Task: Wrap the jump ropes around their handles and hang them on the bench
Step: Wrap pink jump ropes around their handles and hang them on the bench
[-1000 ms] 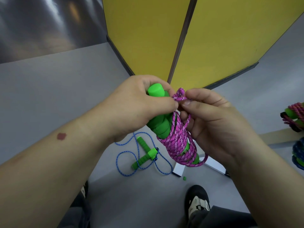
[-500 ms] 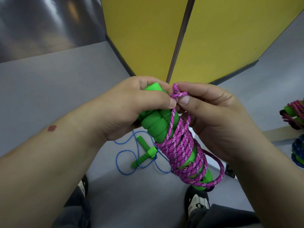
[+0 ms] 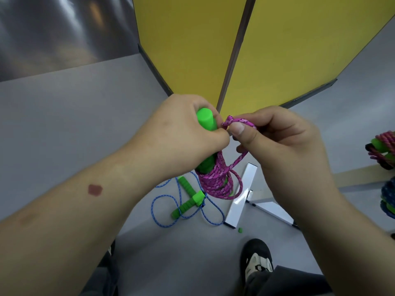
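My left hand [image 3: 181, 133] grips the green handles [image 3: 205, 122] of a pink jump rope [image 3: 215, 180], whose cord is coiled around the handles' lower part. My right hand [image 3: 275, 146] pinches a loop of the pink cord near the handle tops, thumb on top. A strand runs slack from that loop down to the coil. On the floor below lies a blue jump rope [image 3: 171, 201] with green handles [image 3: 188, 199], unwound. At the right edge, a wrapped pink rope [image 3: 384, 146] and a wrapped blue rope [image 3: 389, 199] hang on the bench [image 3: 359, 178].
Yellow folding panels [image 3: 277, 50] stand ahead, with white feet [image 3: 241, 199] on the grey floor. A small green piece [image 3: 240, 230] lies by one foot. My black-and-white shoe [image 3: 256, 261] is at the bottom.
The bundle has tipped more upright and the handle top shows more. My right hand has drawn the pink loop out to the right, with a slack strand now hanging from it.
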### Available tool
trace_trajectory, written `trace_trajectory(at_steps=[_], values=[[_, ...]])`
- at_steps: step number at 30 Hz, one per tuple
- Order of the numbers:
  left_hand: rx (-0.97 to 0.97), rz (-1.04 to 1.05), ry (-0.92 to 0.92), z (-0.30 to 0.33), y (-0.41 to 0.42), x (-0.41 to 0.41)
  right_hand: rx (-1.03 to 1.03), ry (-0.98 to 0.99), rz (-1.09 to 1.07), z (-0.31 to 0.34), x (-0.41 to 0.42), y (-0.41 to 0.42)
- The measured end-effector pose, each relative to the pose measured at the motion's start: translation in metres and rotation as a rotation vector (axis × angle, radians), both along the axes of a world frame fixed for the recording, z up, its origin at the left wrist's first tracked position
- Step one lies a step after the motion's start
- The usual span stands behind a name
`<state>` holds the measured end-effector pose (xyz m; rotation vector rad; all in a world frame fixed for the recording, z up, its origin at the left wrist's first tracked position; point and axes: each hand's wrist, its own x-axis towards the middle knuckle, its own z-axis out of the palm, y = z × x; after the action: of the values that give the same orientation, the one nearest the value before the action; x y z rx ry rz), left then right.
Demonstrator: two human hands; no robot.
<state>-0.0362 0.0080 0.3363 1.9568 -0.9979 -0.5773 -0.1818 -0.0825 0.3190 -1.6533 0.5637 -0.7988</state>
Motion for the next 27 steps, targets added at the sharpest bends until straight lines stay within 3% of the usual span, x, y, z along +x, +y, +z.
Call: trace_trajectory(at_steps=[4, 10, 18, 27], values=[[0.03, -0.013, -0.078, -0.002, 0.0, -0.002, 0.127, -0.043, 0.004, -0.001, 0.002, -0.004], [-0.053, -0.071, 0.106, -0.001, 0.002, -0.001, 0.492, -0.212, 0.115, 0.006, 0.006, -0.005], [-0.101, -0.12, 0.105, 0.002, 0.002, 0.001, 0.48, -0.168, 0.07, 0.005, 0.005, -0.009], [-0.255, -0.028, 0.109, -0.002, 0.001, 0.011, 0.618, -0.125, -0.063, 0.011, 0.004, -0.012]])
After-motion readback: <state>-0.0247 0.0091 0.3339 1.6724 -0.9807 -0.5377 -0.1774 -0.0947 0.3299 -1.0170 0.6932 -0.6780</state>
